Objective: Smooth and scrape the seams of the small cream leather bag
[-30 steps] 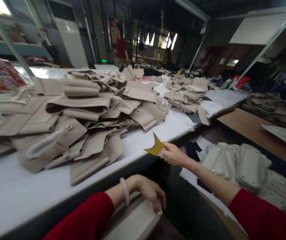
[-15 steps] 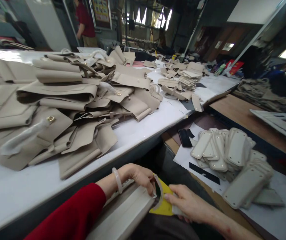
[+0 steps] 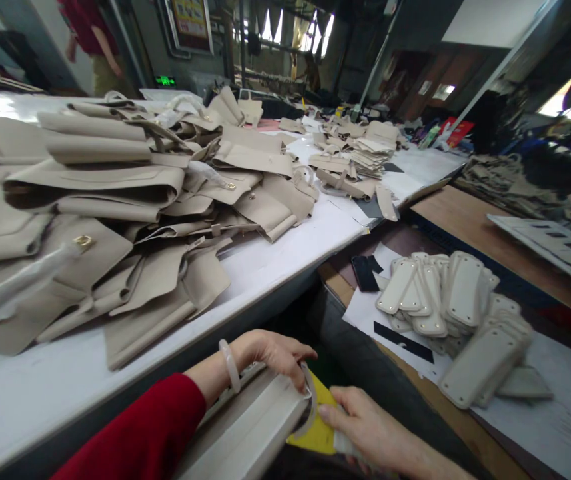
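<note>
My left hand (image 3: 279, 357), below a red sleeve and a pale bangle, curls over the end of a long beige leather bag piece (image 3: 245, 427) lying across my lap. Its thumb side presses at the corner, while one finger points outward. My right hand (image 3: 368, 427) is closed on a bright yellow curved piece (image 3: 315, 437) with a pale rim, which meets the end of the bag piece. What lies under my right fingers is partly hidden.
On the white table (image 3: 285, 260) lies a heap of beige leather bag pieces (image 3: 130, 187), some with gold clasps. To the right, stacked pale panels (image 3: 485, 360) with rivets rest on paper beside a black strip (image 3: 404, 342). A person in red (image 3: 90, 33) stands at the back left.
My right hand and the yellow piece have shifted slightly left and down. My left finger has stretched outward. The view has turned a little, and the person in the back has moved left.
</note>
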`<state>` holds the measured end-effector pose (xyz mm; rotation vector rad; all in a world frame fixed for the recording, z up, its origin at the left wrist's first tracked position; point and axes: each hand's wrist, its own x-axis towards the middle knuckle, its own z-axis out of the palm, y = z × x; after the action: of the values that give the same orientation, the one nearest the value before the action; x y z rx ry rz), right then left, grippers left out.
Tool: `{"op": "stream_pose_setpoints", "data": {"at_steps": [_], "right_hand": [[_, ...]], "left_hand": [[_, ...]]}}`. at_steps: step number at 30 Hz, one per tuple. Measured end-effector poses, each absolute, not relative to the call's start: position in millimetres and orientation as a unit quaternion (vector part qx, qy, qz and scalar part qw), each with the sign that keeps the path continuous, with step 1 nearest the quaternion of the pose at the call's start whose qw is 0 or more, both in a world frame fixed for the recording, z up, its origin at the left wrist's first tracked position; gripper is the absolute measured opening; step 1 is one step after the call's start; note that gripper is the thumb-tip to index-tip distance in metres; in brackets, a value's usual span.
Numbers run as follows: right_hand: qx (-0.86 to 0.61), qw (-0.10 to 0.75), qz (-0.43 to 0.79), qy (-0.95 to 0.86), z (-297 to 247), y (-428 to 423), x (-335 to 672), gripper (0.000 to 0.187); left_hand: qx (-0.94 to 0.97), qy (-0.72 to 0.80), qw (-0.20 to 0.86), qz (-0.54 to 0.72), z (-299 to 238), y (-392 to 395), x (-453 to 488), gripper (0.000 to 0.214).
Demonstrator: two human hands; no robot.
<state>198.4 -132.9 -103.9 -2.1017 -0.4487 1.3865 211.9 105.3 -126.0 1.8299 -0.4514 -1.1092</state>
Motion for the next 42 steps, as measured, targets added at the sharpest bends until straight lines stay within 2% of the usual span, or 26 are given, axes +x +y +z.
{"op": "stream_pose_setpoints", "data": {"at_steps": [8,17,21,29,34,37,39,42], "right_hand": [[-0.781,0.292,0.542,-0.107,-101.6,-124.2,189.7,0.034],[-0.773,0.347,0.524,-0.087,-119.2,-124.2,176.4,0.047],[-0.771,0.361,0.519,-0.078,-122.1,-120.9,174.0,0.052],[-0.774,0.412,0.479,-0.036,-124.5,-99.7,159.6,0.078],[-0.773,0.397,0.494,-0.01,-123.3,-80.7,156.8,0.076],[-0.748,0.418,0.516,0.007,-131.4,-81.5,154.2,0.082],[-0.702,0.451,0.551,-0.006,-136.4,-90.0,152.1,0.087],[-0.657,0.492,0.568,-0.064,-136.3,-111.3,152.2,0.081]], "left_hand": [[0.737,-0.164,0.479,-0.447,-124.9,106.0,211.0,0.113],[0.722,-0.12,0.518,-0.443,-129.1,104.4,205.6,0.11],[0.711,-0.109,0.544,-0.433,-134.6,105.6,203.9,0.115],[0.65,-0.048,0.635,-0.415,-139.1,103.9,198.2,0.121],[0.58,-0.006,0.728,-0.367,-135.6,100.8,189.8,0.123],[0.578,0.017,0.753,-0.314,-132.6,103.5,186.0,0.11],[0.596,0.028,0.754,-0.274,-130.8,110.8,180.6,0.09],[0.637,0.052,0.738,-0.218,-127.8,126.4,162.3,0.065]]}}
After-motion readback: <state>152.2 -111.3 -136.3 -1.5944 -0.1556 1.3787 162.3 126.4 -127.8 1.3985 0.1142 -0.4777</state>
